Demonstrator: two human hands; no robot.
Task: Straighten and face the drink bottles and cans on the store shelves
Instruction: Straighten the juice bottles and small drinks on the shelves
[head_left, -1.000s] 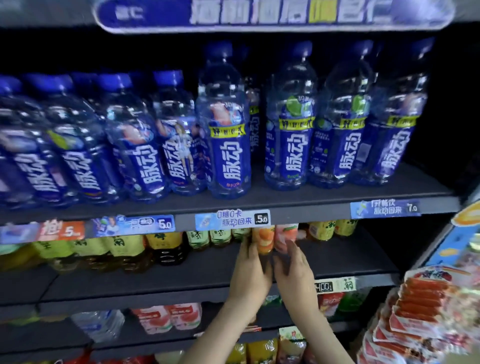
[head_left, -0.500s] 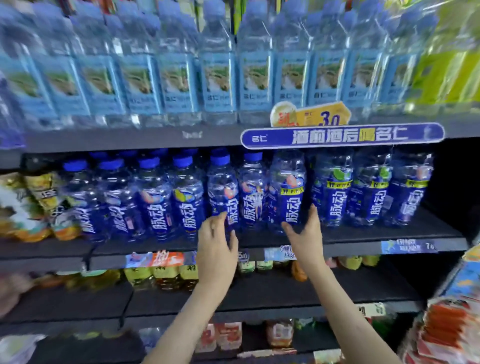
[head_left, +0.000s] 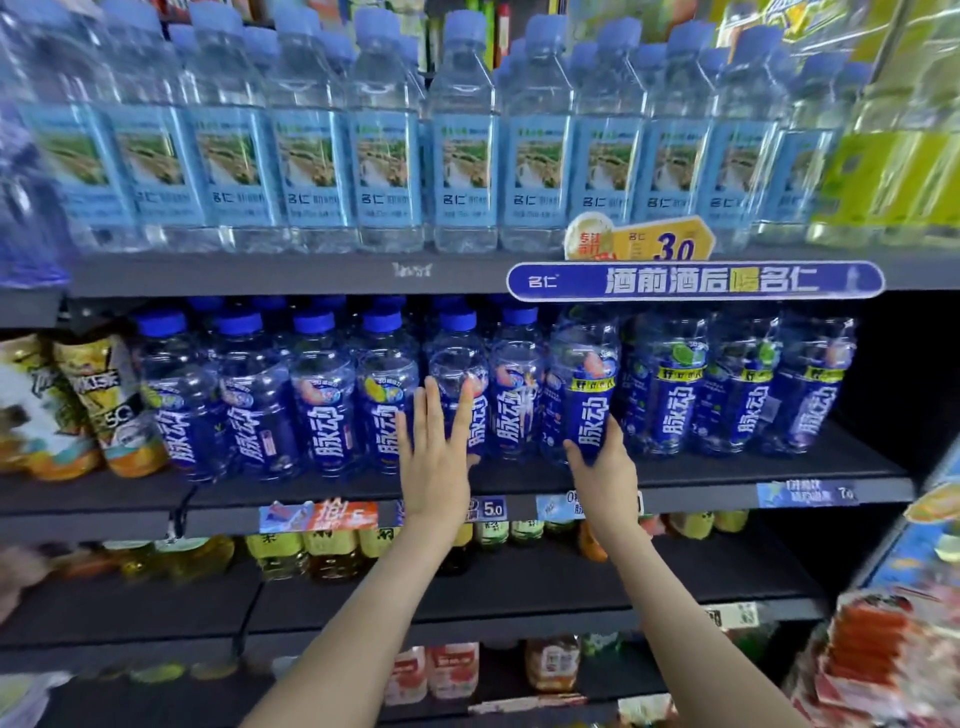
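Two bare hands are up at the row of blue-label bottles (head_left: 322, 415) on the shelf (head_left: 779, 470) directly below the blue banner (head_left: 695, 281). The banner hides the caps of the bottles under it; only those left of the banner show their blue tops. The right hand (head_left: 605, 467) grips the foot of the forward bottle (head_left: 584, 384), below the banner's left end: thumb on one side, fingers on the other, fingertips lost behind the plastic. That bottle stands nearer than its neighbours, label facing out, its base covered by the hand. The left hand (head_left: 436, 447), below and left of the banner, lies flat with fingers straight and spread against the front of the next bottle (head_left: 457, 364), covering much of its label and clasping nothing. All these bottles are capped and hold clear liquid.

Above the banner stands a row of pale water bottles (head_left: 384, 156), full, some caps cut off by the frame's top edge; a yellow price tag (head_left: 660, 244) rising from the banner covers the feet of a few. Far left of the banner, snack bags (head_left: 104, 405) are blurred. One shelf below the banner, yellow tea bottles (head_left: 332, 551) have their necks hidden behind the shelf lip. Below and right of the banner, red packets (head_left: 872, 660) are smeared and cut off by the frame
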